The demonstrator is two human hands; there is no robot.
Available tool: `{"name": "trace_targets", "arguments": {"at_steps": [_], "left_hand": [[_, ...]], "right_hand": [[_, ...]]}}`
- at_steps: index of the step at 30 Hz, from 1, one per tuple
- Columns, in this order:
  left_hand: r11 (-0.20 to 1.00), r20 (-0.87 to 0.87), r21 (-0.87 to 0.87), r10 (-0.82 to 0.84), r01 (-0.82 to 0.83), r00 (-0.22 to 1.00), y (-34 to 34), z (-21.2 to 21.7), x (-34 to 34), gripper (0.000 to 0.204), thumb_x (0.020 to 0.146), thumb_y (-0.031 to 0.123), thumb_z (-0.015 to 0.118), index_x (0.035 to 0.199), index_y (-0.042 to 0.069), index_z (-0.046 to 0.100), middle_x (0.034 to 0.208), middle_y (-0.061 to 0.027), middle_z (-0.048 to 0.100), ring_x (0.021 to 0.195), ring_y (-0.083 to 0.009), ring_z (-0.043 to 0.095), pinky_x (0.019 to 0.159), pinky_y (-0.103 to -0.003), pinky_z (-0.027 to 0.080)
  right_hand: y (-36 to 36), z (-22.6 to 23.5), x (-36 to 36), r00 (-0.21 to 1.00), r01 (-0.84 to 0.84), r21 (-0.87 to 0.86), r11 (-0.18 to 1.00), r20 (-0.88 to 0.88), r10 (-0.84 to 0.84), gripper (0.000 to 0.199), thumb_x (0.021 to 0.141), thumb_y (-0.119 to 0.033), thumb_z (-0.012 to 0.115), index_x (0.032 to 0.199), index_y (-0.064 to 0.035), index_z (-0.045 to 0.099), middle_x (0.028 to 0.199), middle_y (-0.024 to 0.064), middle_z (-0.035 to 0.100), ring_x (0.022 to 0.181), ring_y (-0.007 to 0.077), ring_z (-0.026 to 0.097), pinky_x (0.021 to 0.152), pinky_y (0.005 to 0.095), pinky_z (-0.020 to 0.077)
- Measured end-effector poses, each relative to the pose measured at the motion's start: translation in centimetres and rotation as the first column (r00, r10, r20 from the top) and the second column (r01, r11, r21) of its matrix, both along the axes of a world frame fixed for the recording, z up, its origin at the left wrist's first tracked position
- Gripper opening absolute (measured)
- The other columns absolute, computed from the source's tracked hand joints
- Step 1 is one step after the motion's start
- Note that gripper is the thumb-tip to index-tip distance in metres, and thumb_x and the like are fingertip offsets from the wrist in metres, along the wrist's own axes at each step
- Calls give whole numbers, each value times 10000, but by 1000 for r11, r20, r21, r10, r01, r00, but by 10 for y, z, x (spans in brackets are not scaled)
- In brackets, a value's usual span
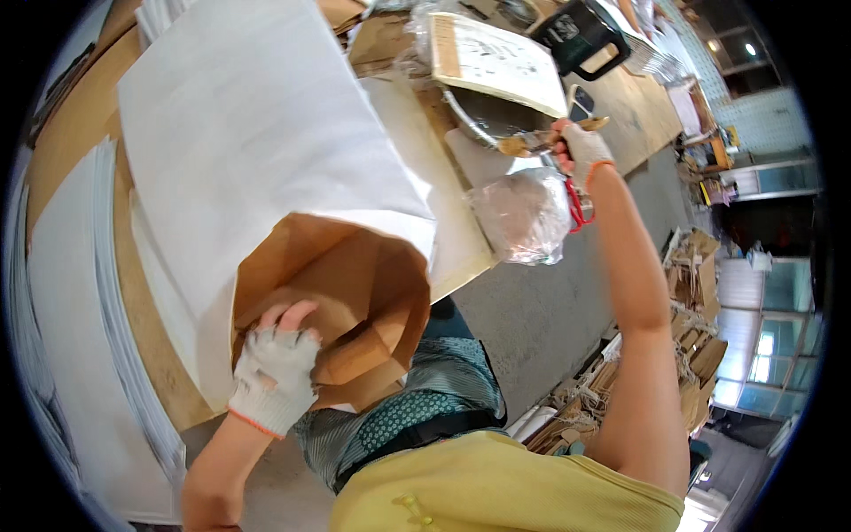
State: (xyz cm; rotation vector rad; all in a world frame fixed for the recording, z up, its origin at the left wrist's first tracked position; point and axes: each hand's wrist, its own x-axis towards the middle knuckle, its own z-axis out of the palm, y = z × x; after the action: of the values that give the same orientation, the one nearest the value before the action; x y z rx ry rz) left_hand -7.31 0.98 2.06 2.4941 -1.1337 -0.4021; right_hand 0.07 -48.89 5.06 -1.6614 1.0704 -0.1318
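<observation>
A large paper bag (257, 97), white outside and brown inside, lies on the table with its mouth toward me. My left hand (279, 363), in a white fingerless glove, grips the bag at the left of its mouth, fingers bent over the brown inner paper. My right hand (582, 152), gloved alike, is closed around a brush (525, 144) beside the rim of a metal bowl (474, 120). A stained white board (501, 62) partly covers the bowl. Just below the right hand are red loop handles (581, 208), next to a clear plastic-wrapped bundle (523, 217).
Stacked white paper sheets (75, 310) lie at the left. A dark mug (581, 40) and a phone (581, 102) stand past the bowl on the wooden table (638, 111). Cardboard piles (696, 275) line the floor (541, 310) at the right.
</observation>
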Motion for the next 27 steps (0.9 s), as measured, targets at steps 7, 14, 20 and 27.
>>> {"name": "trace_targets", "arguments": {"at_steps": [7, 14, 20, 27], "left_hand": [[931, -174, 343, 192, -123, 966, 10, 22, 14, 602, 708, 269, 777, 1195, 0, 548, 1321, -183, 508, 1262, -351, 488, 1003, -423, 442], [891, -227, 410, 307, -196, 924, 21, 20, 27, 1013, 763, 642, 706, 1402, -58, 346, 1269, -264, 562, 1111, -413, 621, 964, -457, 497], [860, -257, 473, 340, -189, 905, -9, 28, 40, 707, 880, 510, 618, 1333, -12, 469, 1184, -246, 622, 1070, -408, 644, 897, -493, 532], [818, -250, 495, 456, -292, 854, -38, -22, 81, 381, 905, 361, 592, 1058, 31, 704, 1068, -216, 691, 1005, -386, 667, 864, -475, 540]], "right_hand": [[137, 59, -25, 768, -632, -7, 775, 129, 628, 373, 921, -433, 646, 991, -70, 693, 601, -23, 549, 464, 39, 480, 420, 162, 347], [283, -3, -43, 213, -929, -274, 250, 159, 964, 118, 819, -95, 754, 929, -63, 726, 801, 17, 682, 708, 109, 633, 630, 245, 506], [234, -17, -54, 318, -691, -690, 216, -22, 948, 101, 814, -56, 733, 907, -33, 701, 780, 57, 667, 713, 130, 625, 654, 261, 498], [276, -27, -96, 718, -658, -69, 750, 243, 652, 157, 937, -216, 671, 969, -64, 695, 828, 3, 673, 720, 66, 605, 597, 227, 489]]}}
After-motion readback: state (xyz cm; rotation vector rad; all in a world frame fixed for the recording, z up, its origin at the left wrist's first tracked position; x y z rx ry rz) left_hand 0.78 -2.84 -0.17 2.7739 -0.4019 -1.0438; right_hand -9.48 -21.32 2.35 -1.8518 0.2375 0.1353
